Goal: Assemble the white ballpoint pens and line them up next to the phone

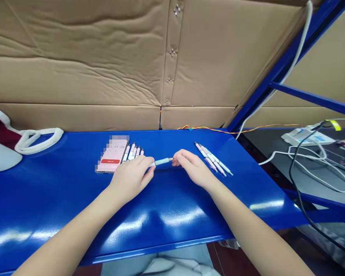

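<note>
My left hand is closed around the white barrel of a pen with a light blue grip, held level just above the blue table. At its metal tip, the fingers of my right hand are pinched together. Behind my left hand lie several pens with dark ends, partly covered by that hand. A phone with a pink screen and a red button rests beside them. To the right of my right hand, several white, pink and light blue pens lie in a slanted group.
Brown cardboard lines the back of the blue table. A white container with a handle stands at the left edge. On the right are a blue metal frame, white cables and a grey surface holding a white device.
</note>
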### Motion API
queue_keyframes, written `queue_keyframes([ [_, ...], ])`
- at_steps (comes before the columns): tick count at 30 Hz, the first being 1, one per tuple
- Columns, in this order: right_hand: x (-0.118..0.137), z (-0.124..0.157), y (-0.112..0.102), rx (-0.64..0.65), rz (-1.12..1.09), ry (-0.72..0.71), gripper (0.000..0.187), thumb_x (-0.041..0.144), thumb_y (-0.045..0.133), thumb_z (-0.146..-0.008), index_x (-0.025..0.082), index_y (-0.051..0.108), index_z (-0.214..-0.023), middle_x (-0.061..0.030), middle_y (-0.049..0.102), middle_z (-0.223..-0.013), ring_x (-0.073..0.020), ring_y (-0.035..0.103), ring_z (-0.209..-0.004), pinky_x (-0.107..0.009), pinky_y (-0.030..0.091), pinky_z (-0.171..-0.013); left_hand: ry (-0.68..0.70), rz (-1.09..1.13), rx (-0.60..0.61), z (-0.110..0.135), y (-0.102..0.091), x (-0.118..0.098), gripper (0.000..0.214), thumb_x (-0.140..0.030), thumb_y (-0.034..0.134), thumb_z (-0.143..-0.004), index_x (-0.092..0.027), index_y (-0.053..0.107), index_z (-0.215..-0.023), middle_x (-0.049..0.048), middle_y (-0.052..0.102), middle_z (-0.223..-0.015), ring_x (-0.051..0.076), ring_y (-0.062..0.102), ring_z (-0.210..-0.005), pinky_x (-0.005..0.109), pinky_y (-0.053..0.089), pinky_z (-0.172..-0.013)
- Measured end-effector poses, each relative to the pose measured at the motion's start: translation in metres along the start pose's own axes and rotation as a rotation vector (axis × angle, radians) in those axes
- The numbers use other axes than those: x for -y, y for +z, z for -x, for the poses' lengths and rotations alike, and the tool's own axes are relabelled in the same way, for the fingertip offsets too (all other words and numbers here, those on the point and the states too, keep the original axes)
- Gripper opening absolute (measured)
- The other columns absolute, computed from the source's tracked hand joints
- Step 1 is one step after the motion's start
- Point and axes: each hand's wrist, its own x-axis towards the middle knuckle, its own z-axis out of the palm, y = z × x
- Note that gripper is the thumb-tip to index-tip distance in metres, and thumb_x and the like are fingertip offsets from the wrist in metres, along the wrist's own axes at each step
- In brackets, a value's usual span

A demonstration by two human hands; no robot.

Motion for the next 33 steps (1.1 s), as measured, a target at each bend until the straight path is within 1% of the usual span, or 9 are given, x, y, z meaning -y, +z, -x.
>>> queue_keyframes([
  [3, -0.002, 0.0, 0.005, 0.051, 0.203, -0.088, 0.025, 0.034, 0.042, -0.091, 0.019, 0.058, -0.079, -0.0004, 0.06, -0.078, -0.0138, 0.055, -0.075, -0.026, 0.041, -0.071, 0.076, -0.008, 0.025, 0.0, 0.006, 0.007, 0.02, -0.027, 0.04, -0.092, -0.018, 0.057, -0.095, 0.0039, 0.064, -0.087, 0.016, 0.06, -0.077, 0.025, 0.044, -0.065],
  [7, -0.005, 0.0, 0.011, 0.105, 0.361, -0.214, 0.021, 0.025, 0.043, -0.092, 0.018, 0.062, -0.088, -0.0032, 0.064, -0.085, -0.0151, 0.056, -0.081, -0.028, 0.041, -0.076, 0.104, -0.035, 0.051, 0.001, 0.014, 0.012, 0.025, -0.038, 0.043, -0.092, -0.021, 0.059, -0.1, 0.0035, 0.063, -0.087, 0.016, 0.06, -0.076, 0.026, 0.045, -0.066],
  [13, -0.011, 0.001, 0.012, 0.199, 0.608, -0.303, 0.02, 0.022, 0.046, -0.092, 0.015, 0.064, -0.086, -0.0057, 0.065, -0.081, -0.0172, 0.055, -0.078, -0.03, 0.041, -0.076, 0.157, -0.079, 0.1, 0.003, 0.018, 0.012, 0.028, -0.038, 0.038, -0.094, -0.023, 0.063, -0.095, 0.0018, 0.062, -0.082, 0.015, 0.06, -0.076, 0.025, 0.043, -0.064],
  [18, -0.011, 0.003, 0.014, 0.183, 0.72, -0.352, 0.02, 0.02, 0.045, -0.092, 0.014, 0.061, -0.081, -0.0071, 0.062, -0.076, -0.018, 0.05, -0.075, -0.03, 0.041, -0.073, 0.144, -0.035, 0.132, 0.004, 0.017, 0.012, 0.028, -0.036, 0.039, -0.094, -0.022, 0.063, -0.094, 0.0019, 0.063, -0.084, 0.015, 0.06, -0.078, 0.025, 0.043, -0.065],
  [25, -0.009, 0.004, 0.016, 0.111, 0.742, -0.428, 0.018, 0.019, 0.045, -0.091, 0.014, 0.058, -0.079, -0.0085, 0.059, -0.077, -0.0192, 0.049, -0.076, -0.032, 0.04, -0.073, 0.086, 0.118, 0.183, 0.002, 0.014, 0.016, 0.024, -0.034, 0.043, -0.092, -0.022, 0.064, -0.094, 0.0012, 0.064, -0.085, 0.014, 0.06, -0.075, 0.024, 0.044, -0.067],
  [28, -0.01, 0.002, 0.015, 0.06, 0.578, -0.349, 0.007, 0.023, 0.056, -0.085, 0.015, 0.056, -0.084, -0.0054, 0.057, -0.081, -0.0168, 0.049, -0.076, -0.029, 0.04, -0.07, 0.077, 0.147, 0.165, 0.0, 0.012, 0.017, 0.024, -0.035, 0.044, -0.092, -0.022, 0.064, -0.093, 0.0015, 0.065, -0.085, 0.014, 0.061, -0.077, 0.024, 0.045, -0.067],
  [30, -0.011, 0.0, 0.014, 0.074, 0.413, -0.219, 0.016, 0.03, 0.062, -0.081, 0.017, 0.055, -0.087, -0.0015, 0.057, -0.078, -0.014, 0.05, -0.071, -0.025, 0.039, -0.064, 0.082, 0.132, 0.153, 0.0, 0.012, 0.017, 0.026, -0.036, 0.043, -0.092, -0.021, 0.064, -0.093, 0.002, 0.065, -0.086, 0.014, 0.061, -0.077, 0.024, 0.045, -0.067],
  [31, -0.011, -0.001, 0.013, 0.089, 0.348, -0.155, 0.018, 0.035, 0.059, -0.082, 0.017, 0.056, -0.085, 0.0, 0.056, -0.075, -0.0129, 0.05, -0.068, -0.024, 0.039, -0.062, 0.083, 0.122, 0.154, -0.001, 0.012, 0.017, 0.026, -0.036, 0.042, -0.092, -0.021, 0.064, -0.093, 0.0022, 0.064, -0.086, 0.014, 0.06, -0.077, 0.024, 0.045, -0.068],
  [33, -0.011, -0.003, 0.013, 0.119, 0.281, -0.074, 0.026, 0.036, 0.047, -0.089, 0.017, 0.057, -0.074, 0.0015, 0.056, -0.067, -0.0116, 0.051, -0.064, -0.024, 0.038, -0.061, 0.079, 0.108, 0.164, -0.001, 0.012, 0.017, 0.027, -0.037, 0.041, -0.092, -0.022, 0.063, -0.095, 0.0019, 0.064, -0.087, 0.014, 0.06, -0.076, 0.024, 0.045, -0.067],
])
